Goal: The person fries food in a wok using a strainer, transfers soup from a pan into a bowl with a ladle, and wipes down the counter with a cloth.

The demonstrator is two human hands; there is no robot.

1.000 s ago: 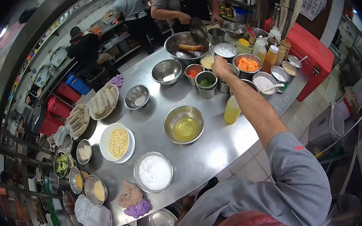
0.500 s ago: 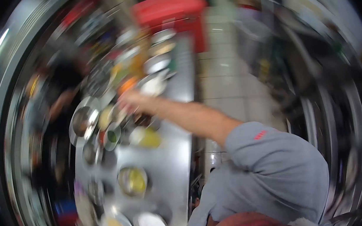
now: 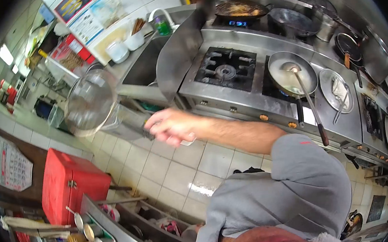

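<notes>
Stretched out over the tiled floor, my right hand [image 3: 172,127] is closed around the handle of a large round strainer [image 3: 90,103]. The strainer hangs in the air to the left of the hand, blurred and partly see-through. Behind and to the right of my forearm, a wok [image 3: 292,73] with pale liquid and a ladle [image 3: 304,89] in it sits on the stove [image 3: 243,98]. My left hand does not show.
A red cooler [image 3: 72,186] stands at the left, beside the steel table [image 3: 120,230] with bottles and small bowls. A sink [image 3: 148,60] lies behind the strainer. A plate [image 3: 336,89] with a utensil rests right of the wok.
The view has turned from the steel prep table to the stove and sink. My right hand has left the bowls with the strainer, which was over a large bowl one second ago.
</notes>
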